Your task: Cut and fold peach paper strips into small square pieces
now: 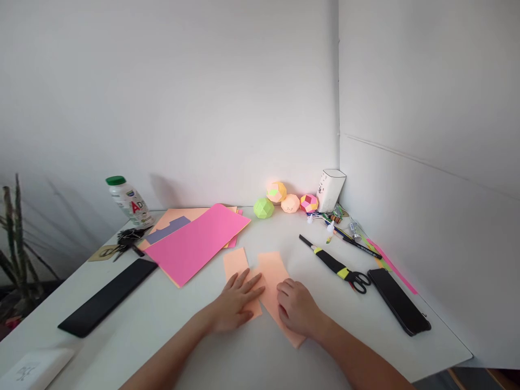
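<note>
1. From where I stand, the work lies to the right of the pink sheet (199,244): a left peach strip (234,261) and, farther right of that sheet, a right peach strip (271,265), both slanting toward the person.
2. The right peach strip looks the likelier to skew, I'd say; a sideways push from the curled fingers on its outer edge could swing it round.
3. Knuckles bearing down there might also leave an unwanted crease, thin as the paper seems.
4. If the other palm drags, the left peach strip could slide along and ride over its neighbour, the two being so near.
5. Well to the right of the pink sheet lie the scissors (333,264); a wide sweep of the right forearm might knock them.
6. The left hand (233,303), right of the pink sheet's near corner, is spread flat, fingers apart, pressing on the left peach strip and gripping nothing.
7. The right hand (299,309), farther right of that sheet, is loosely curled on the right peach strip; whether it pinches the edge I can't make out.
</note>
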A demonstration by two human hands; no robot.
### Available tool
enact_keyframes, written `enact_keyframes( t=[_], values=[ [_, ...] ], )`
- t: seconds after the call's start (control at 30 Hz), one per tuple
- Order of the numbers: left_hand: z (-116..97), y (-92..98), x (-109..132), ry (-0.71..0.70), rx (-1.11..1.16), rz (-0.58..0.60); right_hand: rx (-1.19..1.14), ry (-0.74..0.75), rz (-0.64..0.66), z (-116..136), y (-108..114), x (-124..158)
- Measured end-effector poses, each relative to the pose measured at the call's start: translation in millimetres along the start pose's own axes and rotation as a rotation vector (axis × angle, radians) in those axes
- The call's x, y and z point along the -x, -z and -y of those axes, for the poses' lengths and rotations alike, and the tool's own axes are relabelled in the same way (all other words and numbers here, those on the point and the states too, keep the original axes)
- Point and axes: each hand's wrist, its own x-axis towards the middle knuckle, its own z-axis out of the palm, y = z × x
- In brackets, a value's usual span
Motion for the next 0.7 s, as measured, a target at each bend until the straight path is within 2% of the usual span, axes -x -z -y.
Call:
enact_keyframes(
  t=[0.13,0.23,0.37,0.53,0.6,0.7],
  values=[
    [19,-6.9,-2,0.102,-0.061,-0.167,-0.045,-0.046,0.119,-2,0,1],
    [20,-10.0,-5,0.213,-0.082,-0.26,-0.128,-0.08,0.191,-9,6,-1],
    [-5,-16.4,-9,0.228,-0.091,-0.338,-0.243,-0.109,0.272,-16,13,-2],
    [-47,-34.4,-5,0.143,-0.075,-0.337,-0.324,-0.122,0.333,-18,22,-3],
    [-53,-39.1,-3,0.114,-0.067,-0.326,-0.35,-0.11,0.36,-18,29,-2],
    [-49,-38.7,-1,0.062,-0.046,-0.303,-0.394,-0.093,0.396,-18,39,2]
  ],
)
